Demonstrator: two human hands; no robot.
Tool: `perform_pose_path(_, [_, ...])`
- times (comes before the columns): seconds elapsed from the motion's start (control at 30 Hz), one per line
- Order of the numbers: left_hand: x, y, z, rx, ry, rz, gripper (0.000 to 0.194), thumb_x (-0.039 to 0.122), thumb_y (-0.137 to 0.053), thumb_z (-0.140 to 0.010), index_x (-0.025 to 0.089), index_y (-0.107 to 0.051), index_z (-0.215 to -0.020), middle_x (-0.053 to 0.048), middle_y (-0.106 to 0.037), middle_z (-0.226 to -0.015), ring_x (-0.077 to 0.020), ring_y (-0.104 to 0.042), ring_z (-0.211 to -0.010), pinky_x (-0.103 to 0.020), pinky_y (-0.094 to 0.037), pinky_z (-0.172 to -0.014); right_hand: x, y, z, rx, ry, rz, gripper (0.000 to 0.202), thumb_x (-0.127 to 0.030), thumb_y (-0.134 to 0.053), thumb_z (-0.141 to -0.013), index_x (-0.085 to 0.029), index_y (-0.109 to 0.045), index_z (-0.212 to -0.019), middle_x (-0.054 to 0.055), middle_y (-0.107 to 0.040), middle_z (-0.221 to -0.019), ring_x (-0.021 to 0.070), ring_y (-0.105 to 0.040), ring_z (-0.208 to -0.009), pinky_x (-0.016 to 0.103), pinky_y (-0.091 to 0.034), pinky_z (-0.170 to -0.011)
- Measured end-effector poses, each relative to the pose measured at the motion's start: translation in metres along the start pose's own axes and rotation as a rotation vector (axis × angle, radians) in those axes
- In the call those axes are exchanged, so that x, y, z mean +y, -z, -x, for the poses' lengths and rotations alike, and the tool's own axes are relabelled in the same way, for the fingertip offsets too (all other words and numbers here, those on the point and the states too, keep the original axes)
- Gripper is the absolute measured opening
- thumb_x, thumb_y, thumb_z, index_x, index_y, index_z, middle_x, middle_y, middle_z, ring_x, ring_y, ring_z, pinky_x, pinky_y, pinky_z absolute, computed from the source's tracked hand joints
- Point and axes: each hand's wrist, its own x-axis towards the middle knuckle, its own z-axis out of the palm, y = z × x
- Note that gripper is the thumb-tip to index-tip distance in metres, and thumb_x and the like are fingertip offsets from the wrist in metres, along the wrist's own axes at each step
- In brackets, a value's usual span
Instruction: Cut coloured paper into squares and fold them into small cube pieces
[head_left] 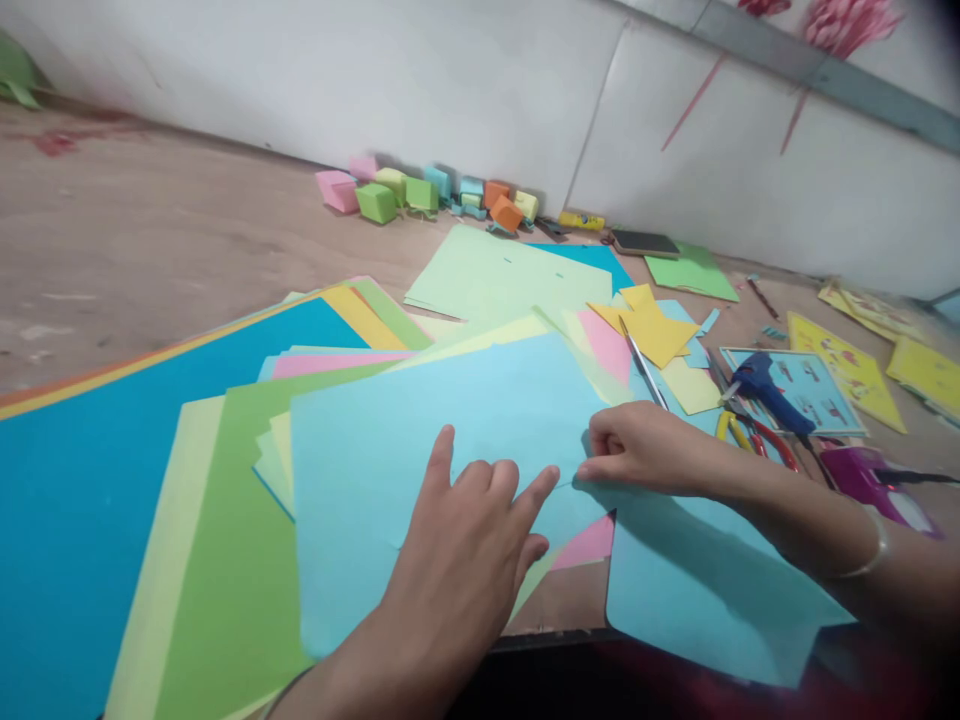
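My left hand (469,545) rests on a light blue sheet of paper (360,460), index and little fingers stretched out, the middle ones bent. To its right, my right hand (645,450) is closed in a pinch over the sheet's right side. A thin dark line runs from the left index finger to the right fingertips; whether it is a thread, a slit or a crease I cannot tell. Another light blue paper (697,590) lies under my right forearm and reaches past the table's front edge. Beyond the right hand are scissors (643,368) and a yellow paper star (656,328).
Green (225,520) and dark blue sheets (90,520) spread leftward. Small coloured paper boxes (420,192) line the wall. At right lie a blue glue gun (772,390), pliers (757,440), a purple device with a cord (874,485) and yellow printed cards (844,365).
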Motion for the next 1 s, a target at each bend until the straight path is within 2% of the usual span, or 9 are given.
perform_pose_path(0.13, [-0.001,-0.001,0.000,0.019,-0.011,0.000,0.052,0.043,-0.061,-0.088,0.036,-0.050,-0.139,-0.001,-0.062,-0.087,-0.0222,-0.057,-0.080,-0.064,-0.020,-0.108,0.006,-0.010,-0.011,-0.009,0.010,0.000,0.031,-0.040,-0.073,-0.074,-0.019,-0.056,-0.060,-0.003,-0.056,-0.057,0.0112,-0.044,-0.055,0.025,-0.025,-0.050])
perform_pose_path(0.27, [-0.002,-0.002,-0.001,0.035,-0.014,0.014,0.051,0.042,-0.062,-0.088,0.035,-0.052,-0.138,-0.002,-0.062,-0.087,-0.0222,-0.057,-0.079,-0.064,-0.020,-0.108,0.019,-0.003,-0.014,-0.059,0.032,0.026,0.031,-0.032,-0.072,-0.075,-0.019,-0.052,-0.056,-0.004,-0.051,-0.054,0.0107,-0.043,-0.054,0.025,-0.025,-0.050])
perform_pose_path(0.4, [-0.002,-0.005,0.002,0.082,-0.020,0.040,0.052,0.041,-0.064,-0.087,0.035,-0.053,-0.137,-0.001,-0.062,-0.084,-0.0220,-0.057,-0.078,-0.065,-0.020,-0.108,0.025,0.006,-0.004,0.075,-0.059,0.220,0.024,-0.027,-0.068,-0.076,-0.019,-0.054,-0.059,-0.002,-0.053,-0.055,0.0126,-0.045,-0.053,0.026,-0.025,-0.049])
perform_pose_path(0.5, [-0.002,-0.008,0.003,0.128,-0.021,0.052,0.052,0.045,-0.065,-0.085,0.035,-0.054,-0.135,0.000,-0.062,-0.084,-0.0219,-0.057,-0.078,-0.065,-0.022,-0.108,0.017,-0.006,0.008,0.264,0.182,0.300,0.001,-0.019,-0.062,-0.080,-0.020,-0.063,-0.079,0.001,-0.064,-0.070,0.0156,-0.055,-0.063,0.026,-0.035,-0.054])
perform_pose_path(0.57, [-0.003,-0.009,0.003,0.158,-0.025,0.059,0.053,0.048,-0.065,-0.084,0.033,-0.056,-0.134,-0.001,-0.063,-0.084,-0.0221,-0.058,-0.078,-0.064,-0.025,-0.107,0.010,-0.023,0.013,0.397,0.490,0.402,0.017,-0.010,-0.056,-0.081,-0.017,-0.065,-0.093,0.007,-0.068,-0.092,0.0206,-0.061,-0.082,0.030,-0.044,-0.066])
perform_pose_path(0.63, [-0.004,-0.011,0.003,0.193,-0.016,0.054,0.055,0.049,-0.067,-0.083,0.030,-0.057,-0.133,-0.001,-0.063,-0.083,-0.0221,-0.058,-0.077,-0.063,-0.028,-0.105,0.005,-0.040,0.015,0.563,0.628,0.552,0.024,-0.006,-0.050,-0.084,-0.013,-0.066,-0.101,0.013,-0.068,-0.104,0.0251,-0.061,-0.091,0.036,-0.047,-0.073])
perform_pose_path(0.8, [-0.009,-0.019,0.009,0.346,0.044,0.002,0.042,0.036,-0.073,-0.081,0.018,-0.065,-0.118,-0.001,-0.064,-0.079,-0.0213,-0.058,-0.076,-0.055,-0.037,-0.101,0.003,-0.057,0.017,0.840,0.751,0.665,0.028,-0.005,-0.040,-0.091,-0.005,-0.067,-0.100,0.017,-0.070,-0.098,0.0278,-0.062,-0.092,0.042,-0.047,-0.079])
perform_pose_path(0.93, [-0.019,-0.024,0.026,0.458,0.058,-0.003,0.013,0.017,-0.064,-0.086,0.018,-0.067,-0.098,-0.002,-0.062,-0.079,-0.0211,-0.056,-0.076,-0.044,-0.046,-0.083,0.001,-0.052,0.027,0.867,0.765,0.514,0.028,-0.004,-0.039,-0.093,-0.007,-0.067,-0.088,0.012,-0.068,-0.078,0.0226,-0.061,-0.076,0.038,-0.045,-0.072])
perform_pose_path(1.0, [-0.024,-0.025,0.036,0.489,0.060,-0.007,0.014,0.009,-0.056,-0.087,0.017,-0.066,-0.093,-0.003,-0.062,-0.079,-0.0215,-0.055,-0.073,-0.039,-0.045,-0.071,-0.001,-0.051,0.035,0.850,0.796,0.417,0.025,-0.004,-0.041,-0.092,-0.008,-0.066,-0.092,0.010,-0.067,-0.077,0.0212,-0.059,-0.074,0.038,-0.044,-0.070])
